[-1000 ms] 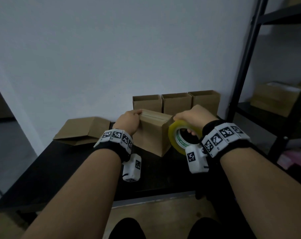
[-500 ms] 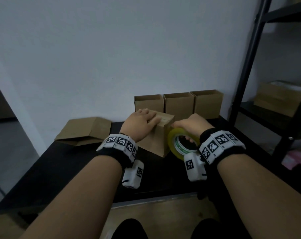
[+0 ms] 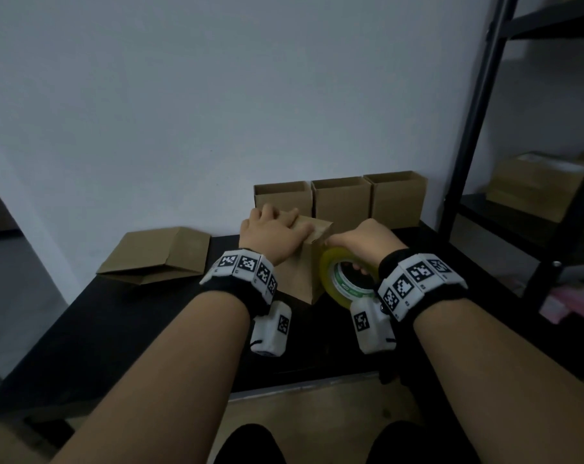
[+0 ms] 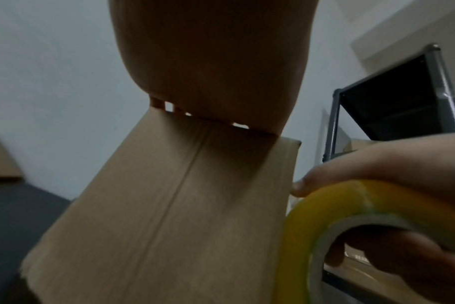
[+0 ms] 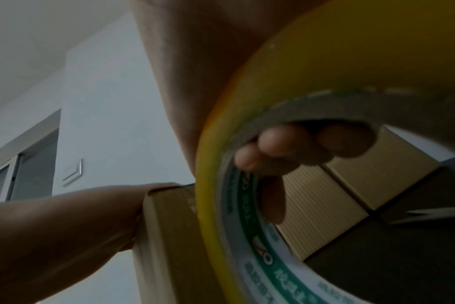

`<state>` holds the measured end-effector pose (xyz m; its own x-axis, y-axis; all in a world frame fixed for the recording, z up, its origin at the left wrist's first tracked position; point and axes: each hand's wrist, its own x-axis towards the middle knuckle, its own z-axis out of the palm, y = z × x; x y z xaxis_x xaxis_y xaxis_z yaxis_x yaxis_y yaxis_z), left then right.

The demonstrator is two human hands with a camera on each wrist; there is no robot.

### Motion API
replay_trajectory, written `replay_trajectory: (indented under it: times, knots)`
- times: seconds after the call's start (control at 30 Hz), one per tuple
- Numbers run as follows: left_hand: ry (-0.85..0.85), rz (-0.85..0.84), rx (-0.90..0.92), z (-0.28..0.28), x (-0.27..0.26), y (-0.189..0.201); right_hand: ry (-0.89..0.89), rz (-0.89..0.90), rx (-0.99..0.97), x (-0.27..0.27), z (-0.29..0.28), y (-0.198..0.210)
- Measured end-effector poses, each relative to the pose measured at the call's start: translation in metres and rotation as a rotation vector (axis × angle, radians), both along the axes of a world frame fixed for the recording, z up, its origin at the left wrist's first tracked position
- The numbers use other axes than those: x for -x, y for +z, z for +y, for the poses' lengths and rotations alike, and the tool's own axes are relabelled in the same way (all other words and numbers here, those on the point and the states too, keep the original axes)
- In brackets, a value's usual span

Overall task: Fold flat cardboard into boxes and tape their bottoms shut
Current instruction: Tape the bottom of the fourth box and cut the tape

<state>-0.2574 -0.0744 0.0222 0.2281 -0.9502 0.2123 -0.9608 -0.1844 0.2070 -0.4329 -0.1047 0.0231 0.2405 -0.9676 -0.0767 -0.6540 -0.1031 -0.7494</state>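
A small brown cardboard box (image 3: pixel 300 272) stands on the black table (image 3: pixel 116 329) with its closed flaps on top. My left hand (image 3: pixel 274 231) lies flat across that top, fingers straight, pressing down. In the left wrist view the box side (image 4: pixel 169 216) fills the lower frame under the palm (image 4: pixel 210 61). My right hand (image 3: pixel 364 242) grips a yellow tape roll (image 3: pixel 344 279) at the box's right side, fingers curled through its core. The right wrist view shows those fingers (image 5: pixel 286 148) inside the roll (image 5: pixel 299 82), with the box edge (image 5: pixel 166 236) just left of it.
Three open-topped cardboard boxes (image 3: pixel 341 199) line the wall behind. Flat folded cardboard (image 3: pixel 156 256) lies at the table's back left. A black metal shelving rack (image 3: pixel 478 128) holding more cardboard boxes (image 3: pixel 538 182) stands to the right. The table's front edge (image 3: pixel 300 386) is near my knees.
My left hand slid from the box's left top edge to lie flat across its top. The right hand drew the tape roll down the box's right side.
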Motion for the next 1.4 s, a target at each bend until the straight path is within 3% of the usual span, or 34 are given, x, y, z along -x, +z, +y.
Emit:
replay_trajectory:
  times: [0.13, 0.33, 0.57, 0.77, 0.87, 0.93, 1.07, 1.3, 1.4]
  knots:
    - [0.037, -0.093, -0.083, 0.0, -0.002, 0.008, 0.017, 0.04, 0.003, -0.001, -0.005, 0.004]
    - [0.216, -0.19, -0.064, 0.002, -0.013, 0.016, 0.1, 0.192, 0.085, -0.019, -0.019, 0.023]
    - [0.07, -0.104, -0.297, -0.007, -0.031, 0.017, 0.139, 0.3, 0.043, -0.034, -0.038, 0.024]
    - [0.061, -0.099, -0.329, -0.006, -0.029, 0.019, 0.153, 0.233, 0.071, -0.027, -0.045, 0.012]
    - [0.005, -0.108, -0.256, -0.009, -0.025, 0.02, 0.144, 0.118, 0.098, -0.015, -0.043, 0.009]
    - [-0.06, -0.019, -0.157, -0.016, -0.019, 0.019, 0.13, 0.011, 0.082, -0.006, -0.042, 0.005]
    - [-0.03, 0.117, -0.186, -0.022, -0.003, 0.021, 0.094, -0.118, 0.09, 0.006, -0.04, -0.009]
    - [0.042, 0.013, -0.184, -0.017, 0.004, 0.018, 0.007, -0.337, 0.042, 0.006, -0.038, -0.029]
    - [0.038, 0.008, -0.206, -0.015, 0.003, 0.02, 0.001, -0.305, 0.093, -0.003, -0.038, -0.024]
